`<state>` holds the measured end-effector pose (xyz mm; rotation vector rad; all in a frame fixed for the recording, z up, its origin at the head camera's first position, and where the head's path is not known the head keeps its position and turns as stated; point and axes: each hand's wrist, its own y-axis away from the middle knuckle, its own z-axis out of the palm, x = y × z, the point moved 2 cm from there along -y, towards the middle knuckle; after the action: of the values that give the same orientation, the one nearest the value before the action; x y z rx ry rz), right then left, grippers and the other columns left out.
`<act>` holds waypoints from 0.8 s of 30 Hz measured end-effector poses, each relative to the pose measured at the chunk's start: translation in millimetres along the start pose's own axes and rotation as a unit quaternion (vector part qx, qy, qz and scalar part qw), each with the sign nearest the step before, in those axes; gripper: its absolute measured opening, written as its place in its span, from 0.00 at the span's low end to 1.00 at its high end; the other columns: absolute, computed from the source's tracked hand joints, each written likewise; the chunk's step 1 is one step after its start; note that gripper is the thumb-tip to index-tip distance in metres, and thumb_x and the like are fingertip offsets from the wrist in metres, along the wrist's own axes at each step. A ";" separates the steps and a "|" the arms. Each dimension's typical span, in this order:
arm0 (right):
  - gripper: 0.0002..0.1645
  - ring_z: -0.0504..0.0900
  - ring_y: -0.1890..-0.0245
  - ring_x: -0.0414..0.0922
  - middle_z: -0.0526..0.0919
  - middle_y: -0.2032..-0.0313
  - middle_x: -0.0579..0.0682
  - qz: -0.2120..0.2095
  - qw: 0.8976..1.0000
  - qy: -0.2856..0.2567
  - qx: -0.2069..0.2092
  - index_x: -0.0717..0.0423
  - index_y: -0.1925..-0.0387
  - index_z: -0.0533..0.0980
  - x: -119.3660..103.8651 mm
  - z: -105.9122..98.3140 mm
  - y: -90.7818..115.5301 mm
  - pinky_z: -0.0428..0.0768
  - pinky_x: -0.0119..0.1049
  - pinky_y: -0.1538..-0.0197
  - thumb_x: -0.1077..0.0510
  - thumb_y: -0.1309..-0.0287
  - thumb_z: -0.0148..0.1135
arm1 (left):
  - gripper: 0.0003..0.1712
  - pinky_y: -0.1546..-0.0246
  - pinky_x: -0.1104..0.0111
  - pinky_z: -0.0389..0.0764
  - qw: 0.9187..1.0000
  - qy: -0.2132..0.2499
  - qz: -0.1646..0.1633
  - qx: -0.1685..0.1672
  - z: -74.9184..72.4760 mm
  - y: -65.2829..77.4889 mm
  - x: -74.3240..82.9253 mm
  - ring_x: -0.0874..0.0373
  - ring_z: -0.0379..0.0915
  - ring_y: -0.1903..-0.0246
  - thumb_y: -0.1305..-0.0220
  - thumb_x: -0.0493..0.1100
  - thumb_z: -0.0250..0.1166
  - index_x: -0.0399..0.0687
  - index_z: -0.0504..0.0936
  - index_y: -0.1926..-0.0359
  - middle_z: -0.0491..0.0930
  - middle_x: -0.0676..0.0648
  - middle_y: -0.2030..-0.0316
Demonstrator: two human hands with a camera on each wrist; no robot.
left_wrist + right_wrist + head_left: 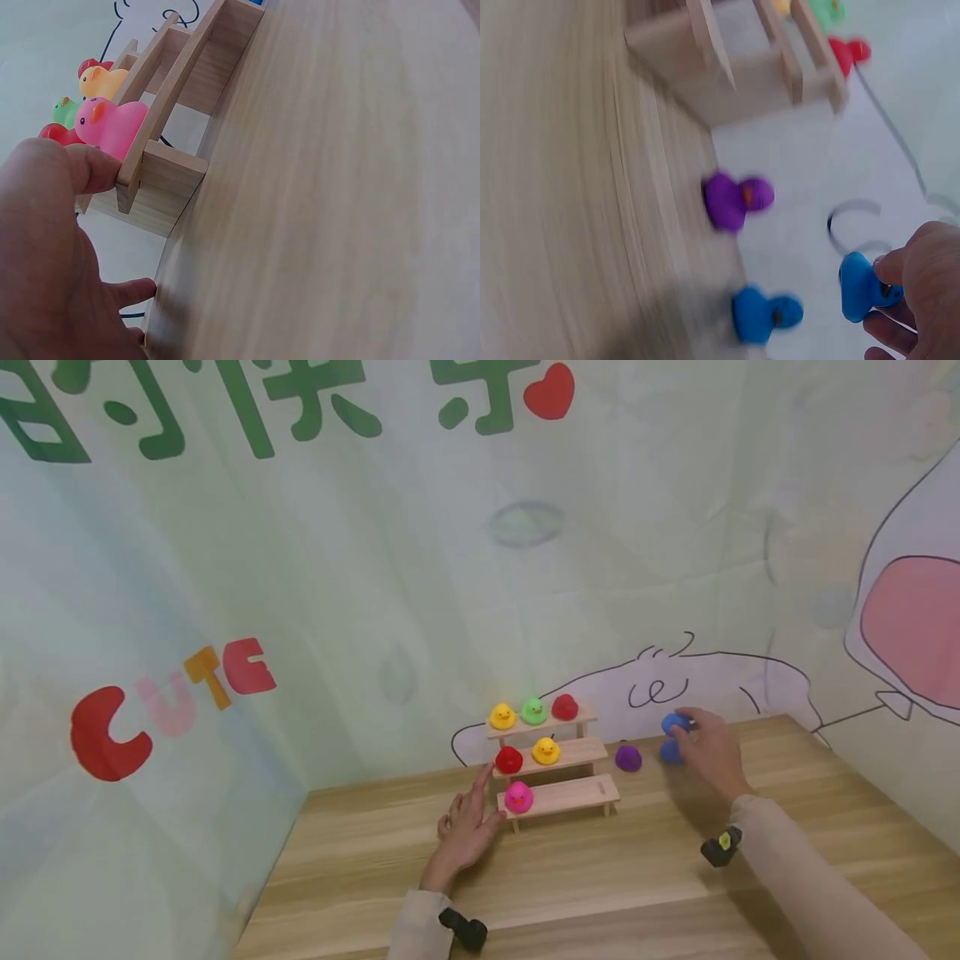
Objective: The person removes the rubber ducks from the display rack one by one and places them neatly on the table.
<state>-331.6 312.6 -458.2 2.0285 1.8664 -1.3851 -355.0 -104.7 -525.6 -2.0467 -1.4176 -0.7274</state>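
In the head view, my left hand (467,831) is at the left end of a three-step wooden rack (570,795). Its thumb touches the lowest step's end in the left wrist view, beside a pink rubber duck (112,126). My right hand (714,753) pinches a blue rubber duck (859,288) between thumb and fingers, raised off the table. Below it, a second blue rubber duck (754,315) stands on the wood, apart from the held one. A purple rubber duck (628,758) stands between that duck and the rack.
Yellow (502,717), green (534,711) and red (565,707) ducks line the top step. The middle step bears a red duck (509,760) and a yellow duck (546,751). Behind the wooden table (360,860) hangs a printed cloth (420,568).
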 end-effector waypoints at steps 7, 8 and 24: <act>0.24 0.84 0.47 0.73 0.85 0.45 0.76 0.019 0.998 0.043 -0.050 0.72 0.39 0.78 45.8 -7.1 -8.7 0.80 0.67 0.44 0.60 0.30 0.60 | 0.46 0.28 0.21 0.36 1.000 0.001 -0.010 0.011 -2.2 6.2 -1.6 0.16 0.41 0.20 0.25 0.55 0.57 0.73 0.46 0.13 0.56 0.40 0.14; 0.24 0.83 0.46 0.74 0.84 0.44 0.77 0.023 0.997 0.048 -0.058 0.73 0.40 0.78 49.6 -6.6 -8.5 0.79 0.69 0.43 0.60 0.31 0.60 | 0.47 0.28 0.21 0.36 1.000 0.002 -0.013 0.011 -2.6 7.5 -1.5 0.16 0.41 0.20 0.26 0.55 0.57 0.72 0.46 0.13 0.56 0.40 0.15; 0.21 0.83 0.53 0.69 0.88 0.51 0.72 -0.039 0.992 -0.046 0.109 0.70 0.45 0.82 -3.3 -3.6 3.0 0.73 0.56 0.48 0.67 0.41 0.66 | 0.46 0.30 0.18 0.37 1.000 0.007 0.004 0.005 -6.9 7.0 14.6 0.13 0.42 0.22 0.26 0.55 0.56 0.69 0.47 0.14 0.58 0.35 0.16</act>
<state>-326.7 311.3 -455.5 1.9622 1.8473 -1.7421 -344.8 -102.1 -511.5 -2.0357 -1.4013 -0.7271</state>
